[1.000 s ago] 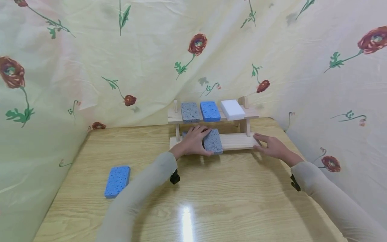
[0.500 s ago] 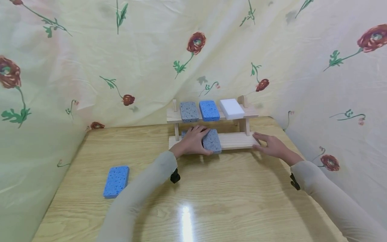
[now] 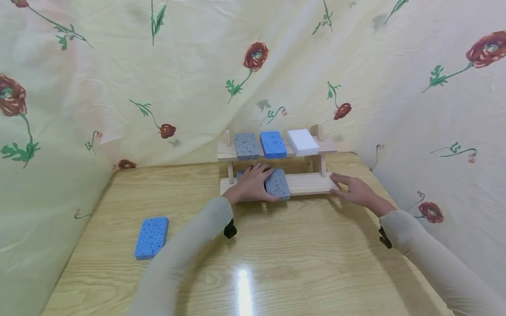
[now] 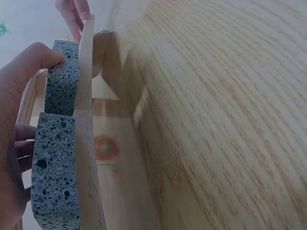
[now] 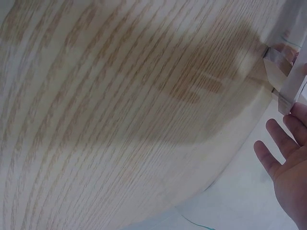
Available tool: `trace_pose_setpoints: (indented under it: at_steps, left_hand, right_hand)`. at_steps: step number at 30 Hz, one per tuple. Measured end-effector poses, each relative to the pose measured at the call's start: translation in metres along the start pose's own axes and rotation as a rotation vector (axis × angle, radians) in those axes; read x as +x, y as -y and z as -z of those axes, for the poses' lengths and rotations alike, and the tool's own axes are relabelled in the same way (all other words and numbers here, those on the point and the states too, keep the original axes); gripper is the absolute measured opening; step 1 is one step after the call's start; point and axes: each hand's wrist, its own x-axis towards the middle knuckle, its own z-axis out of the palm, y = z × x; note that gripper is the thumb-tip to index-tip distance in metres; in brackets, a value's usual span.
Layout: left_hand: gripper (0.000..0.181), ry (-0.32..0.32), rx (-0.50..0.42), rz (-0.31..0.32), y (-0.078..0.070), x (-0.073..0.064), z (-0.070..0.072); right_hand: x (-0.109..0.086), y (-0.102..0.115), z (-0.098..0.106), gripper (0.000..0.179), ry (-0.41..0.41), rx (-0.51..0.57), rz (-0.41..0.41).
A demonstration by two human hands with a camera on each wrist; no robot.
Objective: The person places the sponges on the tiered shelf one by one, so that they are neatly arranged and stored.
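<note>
A small two-tier wooden shelf [image 3: 310, 183] stands at the back of the table. Two speckled grey sponges lie side by side on its lower board. My left hand [image 3: 253, 182] grips the right-hand grey sponge [image 3: 278, 184], thumb at its front edge and fingers toward the back. Behind that hand the other grey sponge [image 4: 55, 167] is mostly hidden in the head view but plain in the left wrist view. My right hand [image 3: 356, 191] touches the right end of the lower board, its fingers [image 5: 283, 139] mostly extended.
On the upper board sit a grey sponge [image 3: 247, 147], a blue sponge [image 3: 273, 145] and a white sponge [image 3: 302, 142]. Another blue sponge [image 3: 152, 237] lies on the table [image 3: 300, 254] at left, beside my left sleeve. Flowered cloth [image 3: 189, 79] hangs behind and at both sides.
The view has shifted very slightly. Both hands, the sponges and the shelf keep their places.
</note>
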Motion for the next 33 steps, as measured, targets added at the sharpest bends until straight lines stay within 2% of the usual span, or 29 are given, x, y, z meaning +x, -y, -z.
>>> trace_pose_setpoints:
  at_steps: [33]
  left_hand:
    - [0.104, 0.042, 0.008, 0.016, -0.0005, 0.0037, -0.0027]
  right_hand:
    - [-0.0007, 0.0019, 0.0003, 0.066, 0.000, 0.000, -0.017]
